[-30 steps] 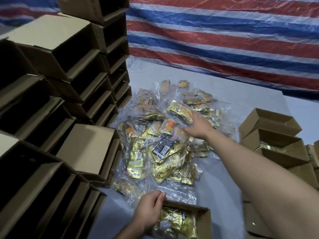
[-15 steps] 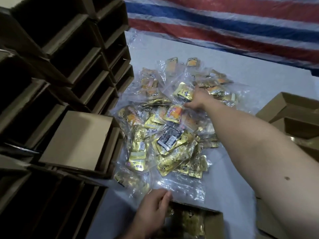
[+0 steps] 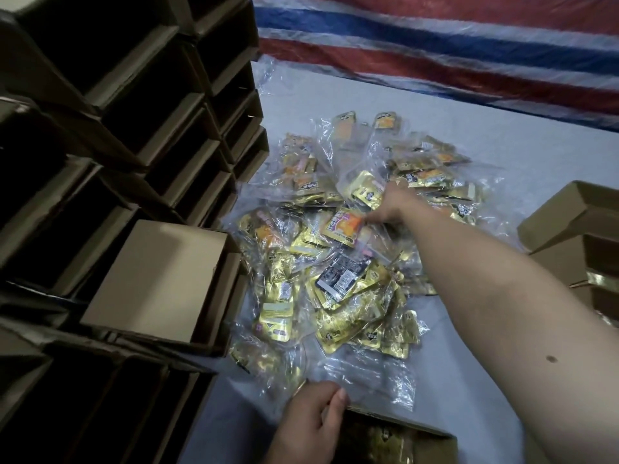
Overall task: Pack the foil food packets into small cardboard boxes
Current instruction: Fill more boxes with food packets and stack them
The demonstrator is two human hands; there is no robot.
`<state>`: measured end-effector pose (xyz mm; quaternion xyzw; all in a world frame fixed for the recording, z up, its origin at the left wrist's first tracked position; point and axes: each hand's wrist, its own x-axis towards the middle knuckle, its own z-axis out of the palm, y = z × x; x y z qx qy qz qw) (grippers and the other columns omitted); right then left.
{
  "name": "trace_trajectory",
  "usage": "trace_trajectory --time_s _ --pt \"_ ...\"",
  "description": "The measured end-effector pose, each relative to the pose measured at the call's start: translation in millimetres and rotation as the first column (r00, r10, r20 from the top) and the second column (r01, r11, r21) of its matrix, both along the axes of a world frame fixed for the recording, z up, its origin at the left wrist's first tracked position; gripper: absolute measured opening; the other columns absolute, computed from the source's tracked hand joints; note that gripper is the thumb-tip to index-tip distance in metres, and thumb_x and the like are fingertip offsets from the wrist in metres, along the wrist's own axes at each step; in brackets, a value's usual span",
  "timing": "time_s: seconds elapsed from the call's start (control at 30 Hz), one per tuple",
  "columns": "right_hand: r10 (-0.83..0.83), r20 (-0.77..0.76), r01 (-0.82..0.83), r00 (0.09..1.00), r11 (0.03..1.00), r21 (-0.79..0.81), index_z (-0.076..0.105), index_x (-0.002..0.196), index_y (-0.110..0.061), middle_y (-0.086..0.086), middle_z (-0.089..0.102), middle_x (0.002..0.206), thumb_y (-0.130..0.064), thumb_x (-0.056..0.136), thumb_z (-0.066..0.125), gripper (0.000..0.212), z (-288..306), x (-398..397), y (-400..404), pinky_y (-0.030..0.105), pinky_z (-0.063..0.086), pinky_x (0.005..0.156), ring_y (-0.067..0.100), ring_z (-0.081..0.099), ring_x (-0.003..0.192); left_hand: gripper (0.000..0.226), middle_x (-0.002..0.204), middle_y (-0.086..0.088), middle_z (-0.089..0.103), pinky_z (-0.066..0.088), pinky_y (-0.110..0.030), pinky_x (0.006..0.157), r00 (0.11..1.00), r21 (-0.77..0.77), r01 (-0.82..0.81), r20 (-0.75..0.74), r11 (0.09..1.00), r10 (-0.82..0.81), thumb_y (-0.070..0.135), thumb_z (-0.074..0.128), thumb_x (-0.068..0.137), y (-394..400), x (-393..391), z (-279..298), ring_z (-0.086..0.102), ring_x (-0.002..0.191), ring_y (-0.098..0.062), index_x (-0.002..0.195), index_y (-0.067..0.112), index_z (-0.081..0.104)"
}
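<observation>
A heap of gold foil packets [image 3: 338,289] in clear plastic bags lies on the grey surface ahead of me. My right hand [image 3: 390,205] reaches into the top of the heap, its fingers curled onto a bagged packet with an orange label [image 3: 343,226]. My left hand [image 3: 311,420] grips the near-left rim of a small cardboard box [image 3: 432,437] at the bottom edge. That box holds gold packets, seen dimly inside.
Stacks of open brown cardboard boxes [image 3: 117,145] wall off the whole left side; one pale open box [image 3: 160,279] juts toward the heap. More boxes [image 3: 576,229] stand at the right, some holding packets. A red, white and blue striped tarp [image 3: 435,45] hangs behind.
My right hand has drawn back from the far gold packet to the orange-labelled one nearer me. The view tilted down and closer. My left hand stayed on the box rim.
</observation>
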<state>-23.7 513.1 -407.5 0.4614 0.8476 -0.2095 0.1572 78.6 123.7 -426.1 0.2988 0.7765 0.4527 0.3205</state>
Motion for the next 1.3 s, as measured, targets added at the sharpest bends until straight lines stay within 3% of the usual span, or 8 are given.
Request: trace_trajectory --time_s 0.23,0.37,0.47,0.6,0.77,0.93,1.1,1.3 --pt "-0.030 -0.246 0.020 0.969 0.999 -0.043 0.038 0.132 -0.009 0.004 0.057 0.096 -0.055 0.066 0.085 0.094 10.4 29.2 -15.4 0.038 0.052 0.073 0.023 0.058 0.085 0.024 0.078 0.001 0.064 0.051 -0.032 0.076 0.998 -0.057 0.066 -0.011 0.996 -0.066 0.031 0.053 0.098 -1.9 -2.3 -5.8 0.060 0.079 -0.008 0.081 0.019 0.065" --pt "-0.297 -0.576 0.142 0.761 0.943 -0.299 0.027 0.152 -0.018 0.003 0.057 0.109 -0.030 0.074 0.073 0.091 40.9 58.2 -27.2 0.029 0.047 0.067 0.018 0.058 0.083 0.029 0.075 -0.002 0.065 0.050 -0.039 0.072 0.993 -0.104 0.112 -0.028 0.988 -0.115 0.025 0.050 0.100 2.6 -2.1 -5.2 0.060 0.074 -0.013 0.080 0.013 0.065" --pt "-0.535 -0.610 0.217 0.584 0.828 -0.518 0.037 0.144 -0.017 0.004 0.053 0.111 -0.034 0.069 0.060 0.080 67.9 93.9 -45.7 0.033 0.047 0.067 0.025 0.056 0.091 0.030 0.078 -0.004 0.066 0.050 -0.036 0.073 0.993 -0.154 0.110 -0.017 0.982 -0.114 0.027 0.047 0.101 2.3 -1.6 -1.1 0.061 0.077 -0.015 0.081 0.013 0.064" --pt "-0.747 -0.574 0.126 0.337 0.639 -0.758 0.055 0.089 -0.018 0.001 0.055 0.075 -0.016 0.092 0.053 0.004 90.7 149.4 -79.6 0.029 0.047 0.057 0.014 0.057 0.061 0.033 0.079 -0.004 0.068 0.054 -0.036 0.075 0.996 -0.189 0.078 0.058 0.979 -0.069 0.036 0.045 0.101 0.7 0.6 10.1 0.064 0.079 -0.016 0.080 0.020 0.063" --pt "-0.907 -0.374 -0.224 0.191 0.331 -0.917 0.059 0.113 -0.011 0.017 0.071 0.096 -0.035 0.090 0.056 0.033 114.8 215.6 -121.2 0.047 0.060 0.070 0.034 0.072 0.086 0.032 0.082 -0.006 0.069 0.055 -0.041 0.079 0.993 -0.193 0.104 0.078 0.976 -0.091 0.036 0.044 0.102 -0.4 0.6 19.8 0.066 0.082 -0.021 0.083 0.019 0.063" --pt "-0.922 -0.324 -0.295 0.213 0.256 -0.921 0.073 0.115 -0.011 0.018 0.073 0.105 -0.055 0.059 0.087 0.072 119.9 250.9 -163.2 0.053 0.059 0.082 0.033 0.073 0.090 0.033 0.082 -0.004 0.067 0.054 -0.038 0.080 0.984 -0.214 0.175 0.067 0.961 -0.165 0.036 0.043 0.102 1.0 -1.2 24.1 0.064 0.082 -0.019 0.084 0.015 0.061" --pt "-0.966 -0.180 -0.204 0.187 0.141 -0.969 0.057 0.121 -0.005 0.017 0.068 0.095 -0.036 0.080 0.064 0.052 107.4 272.1 -203.7 0.042 0.060 0.061 0.030 0.069 0.072 0.032 0.082 -0.004 0.067 0.054 -0.038 0.079 0.984 -0.212 0.175 0.053 0.962 -0.167 0.034 0.043 0.103 1.1 0.7 23.9 0.065 0.081 -0.020 0.085 0.016 0.061" --pt "-0.768 -0.423 -0.027 0.481 0.470 -0.882 0.073 0.087 -0.010 0.004 0.071 0.076 -0.008 0.068 0.080 0.020 81.4 281.2 -248.1 0.025 0.054 0.066 0.016 0.068 0.072 0.031 0.081 -0.005 0.068 0.054 -0.040 0.079 0.981 -0.209 0.189 0.074 0.959 -0.177 0.034 0.043 0.103 0.2 0.9 21.3 0.065 0.081 -0.021 0.085 0.016 0.061"
